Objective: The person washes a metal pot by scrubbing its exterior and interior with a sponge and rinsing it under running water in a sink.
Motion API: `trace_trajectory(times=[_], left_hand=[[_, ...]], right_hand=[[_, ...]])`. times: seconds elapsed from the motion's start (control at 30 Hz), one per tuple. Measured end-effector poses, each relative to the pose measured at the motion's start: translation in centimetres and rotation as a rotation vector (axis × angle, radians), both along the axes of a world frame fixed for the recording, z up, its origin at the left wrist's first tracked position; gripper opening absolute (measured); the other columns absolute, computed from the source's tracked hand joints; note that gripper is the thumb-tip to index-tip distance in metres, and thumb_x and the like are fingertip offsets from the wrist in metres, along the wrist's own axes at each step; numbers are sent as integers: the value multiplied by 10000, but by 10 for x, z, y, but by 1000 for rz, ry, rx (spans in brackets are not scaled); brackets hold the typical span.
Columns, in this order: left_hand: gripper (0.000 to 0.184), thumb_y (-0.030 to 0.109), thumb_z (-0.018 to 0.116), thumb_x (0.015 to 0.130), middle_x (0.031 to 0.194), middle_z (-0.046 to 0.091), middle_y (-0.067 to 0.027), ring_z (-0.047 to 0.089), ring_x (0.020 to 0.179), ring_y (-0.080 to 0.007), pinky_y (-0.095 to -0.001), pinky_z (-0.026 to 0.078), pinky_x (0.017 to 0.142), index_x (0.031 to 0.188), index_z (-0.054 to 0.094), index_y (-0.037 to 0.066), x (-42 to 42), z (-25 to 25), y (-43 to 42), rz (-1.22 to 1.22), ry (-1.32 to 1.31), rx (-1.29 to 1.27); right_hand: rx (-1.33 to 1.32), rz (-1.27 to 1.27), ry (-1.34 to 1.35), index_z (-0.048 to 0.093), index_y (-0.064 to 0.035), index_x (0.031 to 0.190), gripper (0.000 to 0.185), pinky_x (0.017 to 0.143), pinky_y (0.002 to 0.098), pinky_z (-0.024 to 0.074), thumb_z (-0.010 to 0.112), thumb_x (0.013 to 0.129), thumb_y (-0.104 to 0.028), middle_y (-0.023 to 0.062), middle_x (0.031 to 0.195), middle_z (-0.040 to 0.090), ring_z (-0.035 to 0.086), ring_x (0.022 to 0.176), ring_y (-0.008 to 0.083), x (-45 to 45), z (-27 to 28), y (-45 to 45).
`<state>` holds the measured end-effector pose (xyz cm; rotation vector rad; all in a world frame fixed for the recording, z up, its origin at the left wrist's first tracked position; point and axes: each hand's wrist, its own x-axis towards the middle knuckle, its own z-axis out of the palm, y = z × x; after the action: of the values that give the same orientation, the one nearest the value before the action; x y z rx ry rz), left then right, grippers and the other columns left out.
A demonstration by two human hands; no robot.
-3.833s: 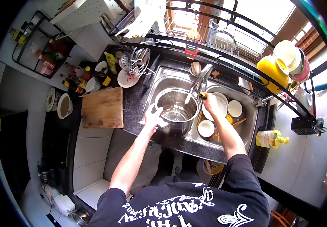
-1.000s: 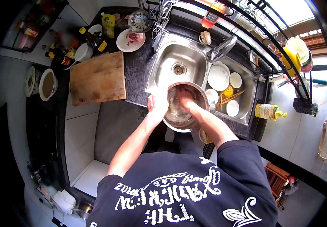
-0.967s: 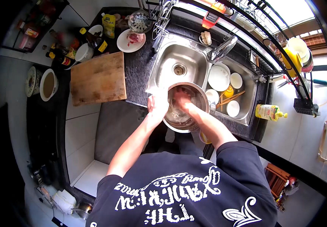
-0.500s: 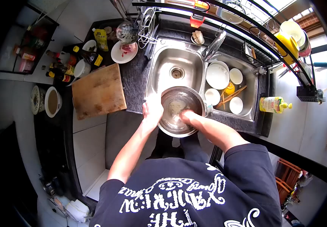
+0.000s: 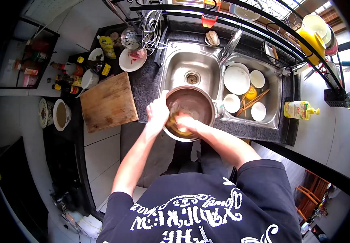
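Observation:
A round metal pot (image 5: 201,97) is tilted over the front edge of the left sink basin. My left hand (image 5: 157,111) is closed on the left side of its rim. Down inside the pot, my right hand (image 5: 186,122) is close to the lower left inner wall. Its fingers are blurred and partly hidden, so their grip does not show. A yellowish patch shows beside them, too smeared to name.
The left sink basin (image 5: 176,69) has a drain. Bowls, a white plate (image 5: 236,80) and chopsticks (image 5: 252,102) lie in the right basin. A cutting board (image 5: 109,102) is left, a soap bottle (image 5: 298,110) right. The faucet (image 5: 231,45) stands between basins; a black rack (image 5: 240,18) hangs above.
My right hand has moved left and slightly down inside the pot. The pot has tilted and shifted a little left, with my left hand still on its rim. The camera view has shifted slightly.

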<state>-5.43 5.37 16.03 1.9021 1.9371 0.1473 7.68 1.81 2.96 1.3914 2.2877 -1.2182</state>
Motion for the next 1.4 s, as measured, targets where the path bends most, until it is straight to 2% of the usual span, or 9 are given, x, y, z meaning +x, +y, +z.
trace_trajectory(times=[0.4,0.6,0.7,0.9,0.93,1.07,1.23,1.33,1.4], left_hand=[[360,68,475,874,778,656,-233,647,730,-428,-548,500,660,1225,497,148,-21,-11,-3,40,-32,99],[403,49,467,848,782,658,-229,654,741,-413,-533,512,667,1236,501,152,-19,-10,-2,35,-13,56],[424,49,468,839,822,663,-228,655,757,-414,-523,519,682,1248,503,153,-15,-8,1,17,-60,26],[392,59,453,871,832,669,-214,658,753,-404,-515,524,689,1248,510,151,-12,-16,9,-15,-55,72],[392,59,453,871,832,669,-214,658,753,-404,-515,524,689,1248,510,151,-12,-15,8,-12,-58,70],[367,56,449,871,807,665,-214,656,733,-405,-517,524,671,1220,506,154,-14,-21,5,-21,-78,61],[351,50,456,873,784,664,-204,654,711,-404,-508,527,641,1204,506,155,-14,-16,3,-32,-80,70],[343,65,456,885,798,666,-204,657,726,-402,-508,527,652,1212,508,154,-14,-18,0,-47,-68,122],[346,74,461,889,812,669,-202,661,741,-396,-504,530,658,1222,511,153,-13,-21,1,-49,-80,127]], right_hand=[[300,-121,-21,603,-46,1122,330,870,464,501,580,829,-195,246,1199,531,582,1050,392,-19,-19,44],[0,524,-222,611,-106,1191,346,865,425,518,472,891,-206,189,1125,642,644,1025,298,-3,-16,13],[325,303,-183,456,13,1303,462,904,470,497,458,864,-129,318,1276,492,601,1057,410,20,-119,22],[93,-495,119,550,-18,1189,370,865,486,507,435,916,-240,299,1198,515,617,964,424,-41,-55,14],[206,61,5,632,-27,1077,328,846,473,515,464,895,-242,276,1166,563,638,941,417,-31,-49,10],[-105,365,-217,681,-63,1022,272,838,419,526,536,840,-202,170,1047,665,657,980,298,0,0,13],[134,-465,-21,559,-17,1156,347,852,415,498,513,858,-190,273,1079,604,611,1028,355,17,-57,45],[504,11,-45,602,-23,1141,360,794,455,521,506,880,-252,290,1099,590,634,964,388,-4,-61,65],[-123,-326,175,597,-3,1146,422,768,444,510,467,907,-325,294,1068,618,639,956,376,-29,-40,56]])
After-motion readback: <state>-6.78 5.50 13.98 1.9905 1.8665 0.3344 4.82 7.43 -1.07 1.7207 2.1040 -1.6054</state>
